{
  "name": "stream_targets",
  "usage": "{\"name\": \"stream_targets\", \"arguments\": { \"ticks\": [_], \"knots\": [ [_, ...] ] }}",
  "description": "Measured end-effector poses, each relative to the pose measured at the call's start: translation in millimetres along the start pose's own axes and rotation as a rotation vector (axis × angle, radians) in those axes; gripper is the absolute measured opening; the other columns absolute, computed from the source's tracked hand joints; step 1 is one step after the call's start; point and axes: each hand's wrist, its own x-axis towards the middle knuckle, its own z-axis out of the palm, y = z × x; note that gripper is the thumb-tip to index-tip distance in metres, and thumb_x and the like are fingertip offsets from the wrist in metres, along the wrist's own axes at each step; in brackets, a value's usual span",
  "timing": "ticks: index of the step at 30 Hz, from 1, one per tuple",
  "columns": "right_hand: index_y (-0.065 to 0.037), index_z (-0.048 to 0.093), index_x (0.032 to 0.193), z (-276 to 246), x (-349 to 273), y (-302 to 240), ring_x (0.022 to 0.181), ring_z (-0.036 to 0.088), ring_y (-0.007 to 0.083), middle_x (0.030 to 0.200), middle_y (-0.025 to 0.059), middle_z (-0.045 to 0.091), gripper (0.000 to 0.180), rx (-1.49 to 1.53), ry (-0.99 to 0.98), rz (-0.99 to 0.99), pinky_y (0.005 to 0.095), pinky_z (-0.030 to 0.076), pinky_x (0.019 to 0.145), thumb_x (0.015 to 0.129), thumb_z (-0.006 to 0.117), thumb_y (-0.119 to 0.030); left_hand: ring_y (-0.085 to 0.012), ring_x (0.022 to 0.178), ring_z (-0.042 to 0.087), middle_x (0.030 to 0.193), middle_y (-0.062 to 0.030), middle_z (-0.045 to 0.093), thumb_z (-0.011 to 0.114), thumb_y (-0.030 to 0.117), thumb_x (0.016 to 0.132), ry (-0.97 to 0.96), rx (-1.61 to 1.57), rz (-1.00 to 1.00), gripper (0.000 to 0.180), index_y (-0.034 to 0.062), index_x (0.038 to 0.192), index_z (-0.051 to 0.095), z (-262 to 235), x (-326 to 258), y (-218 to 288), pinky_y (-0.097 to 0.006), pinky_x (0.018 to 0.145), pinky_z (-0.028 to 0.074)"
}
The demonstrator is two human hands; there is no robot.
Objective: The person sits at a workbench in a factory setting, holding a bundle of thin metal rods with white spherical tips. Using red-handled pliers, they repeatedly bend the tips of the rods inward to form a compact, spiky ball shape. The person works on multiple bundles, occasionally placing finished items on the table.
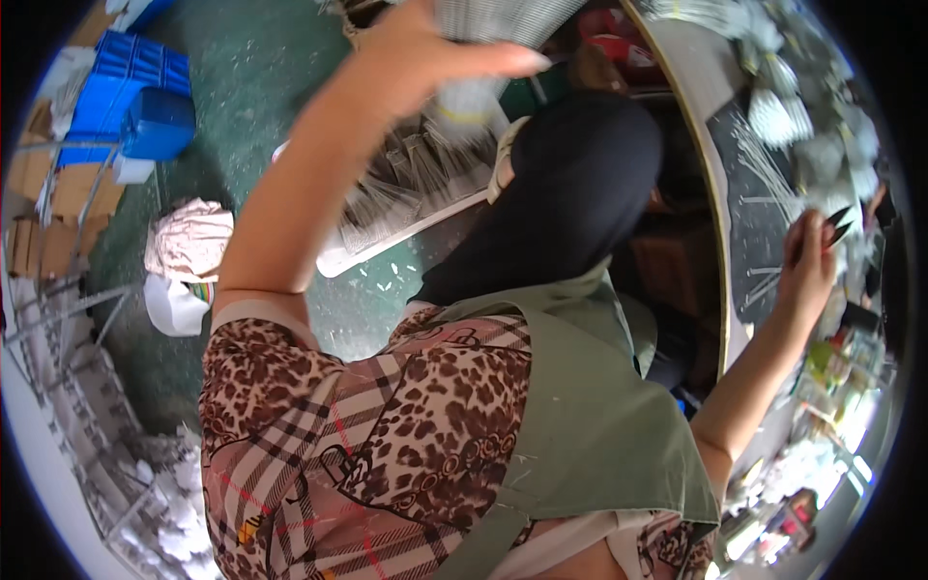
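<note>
Snips (839, 228), black, points parted, sit in the right hand (810, 269), fingers closed round them, over the worktop on the right. Left hand (411, 60) is up at the top border, blurred, thumb stretched out beside a grey bundle (507, 19), also smeared; I can't tell whether the other fingers grip it. Just left of the right hand I get thin pale strands (761, 159) on a dark mat (754, 246). Worktop edge (716, 208) curves down between the dark-clad leg (590, 193) and right forearm. White bundles (778, 116) crowd beyond the mat, tight room there. Below the left hand, a tray (377, 247) of wire bundles (416, 169); its pale rim slants up toward the knee. Widest room I see: green floor (256, 92), running from left forearm across to blue crates (155, 60) and a blue jug (159, 124). Pale cloth (193, 237) sits near the left elbow. Patterned shirt (430, 435) carries looping, letter-like marks, too small for me to read.
</note>
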Motion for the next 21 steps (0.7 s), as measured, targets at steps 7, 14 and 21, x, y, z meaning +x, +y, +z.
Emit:
{"name": "stream_targets", "arguments": {
  "ticks": [7,14,21],
  "knots": [
    [-0.012,0.051,0.077,-1,-31,71,0.051,0.035,0.0024,0.060,-0.0063,0.041,0.023,-0.388,-0.186,0.296,0.0183,0.024,0.045,0.092,0.051,-0.029,-0.0305,0.096,0.060,0.102,-0.0178,0.062,0.081,0.022,0.052,0.154,0.945,-0.261,0.074,0.0033,0.117,0.050,-163,-64,-159,-0.034,0.085,0.046],
    [-0.010,0.052,0.080,3,-36,72,0.052,0.035,0.0024,0.061,-0.0052,0.043,0.019,-0.150,-0.147,0.328,0.0176,0.024,0.046,0.093,0.050,-0.024,-0.0319,0.104,0.054,0.105,-0.0135,0.060,0.077,0.016,0.051,-0.419,1.495,-0.718,0.071,0.0201,0.117,0.053,-181,-97,-250,-0.044,0.091,0.041],
    [-0.011,0.055,0.077,11,-38,66,0.050,0.036,0.0019,0.058,-0.0072,0.043,0.022,-0.385,-0.060,0.311,0.0181,0.024,0.045,0.092,0.053,-0.028,-0.0388,0.134,0.018,0.144,-0.0167,0.024,0.088,0.028,0.042,-0.757,1.726,-0.813,0.128,0.0336,0.142,0.008,-176,-116,-264,-0.059,0.104,0.017]
  ]
}}
